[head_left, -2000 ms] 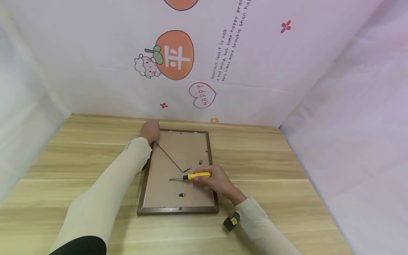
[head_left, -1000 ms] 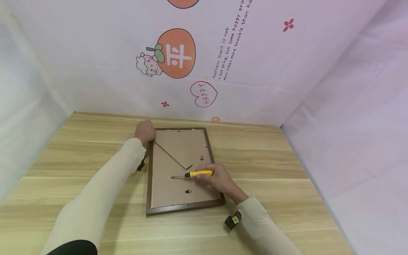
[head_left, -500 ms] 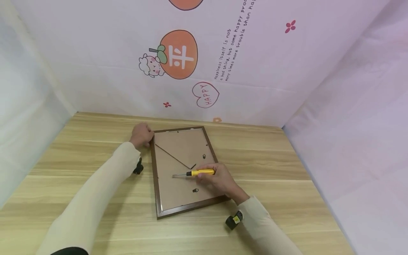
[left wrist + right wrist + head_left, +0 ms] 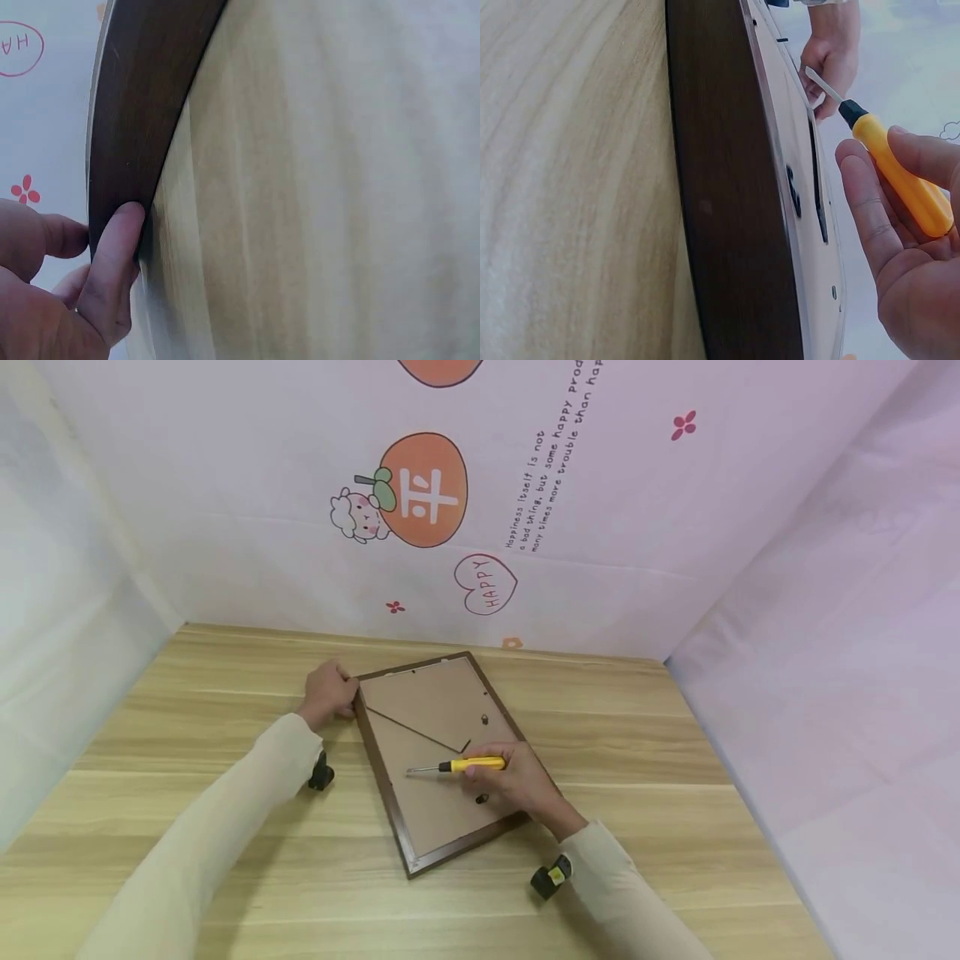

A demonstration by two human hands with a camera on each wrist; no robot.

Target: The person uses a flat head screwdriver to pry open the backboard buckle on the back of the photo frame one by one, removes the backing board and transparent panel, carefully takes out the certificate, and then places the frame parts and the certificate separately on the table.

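A picture frame point(image 4: 395, 810) with a brown border lies face down on the table, turned at an angle. Its tan backing board point(image 4: 427, 714) carries a stand leg cut-out and two small black hanging rings point(image 4: 484, 720). My left hand point(image 4: 328, 692) grips the frame's far left corner; in the left wrist view a finger point(image 4: 112, 262) lies along the dark side edge, thumb at the upper rim. Above the backing my right hand point(image 4: 517, 777) holds a yellow-handled screwdriver point(image 4: 900, 176), its shaft pointing left. In the right wrist view the tip is apart from the board.
The wood-grain table point(image 4: 637, 793) extends around the frame. A white printed cloth point(image 4: 600, 510) hangs at the table's back edge, with plain white cloth point(image 4: 847, 635) at the sides. A black camera point(image 4: 550, 878) sits at my right wrist, another point(image 4: 321, 772) at my left.
The picture frame has turned counterclockwise, its near end swinging right. My left hand has moved slightly left and nearer with the corner. My right hand stays almost in place with the screwdriver.
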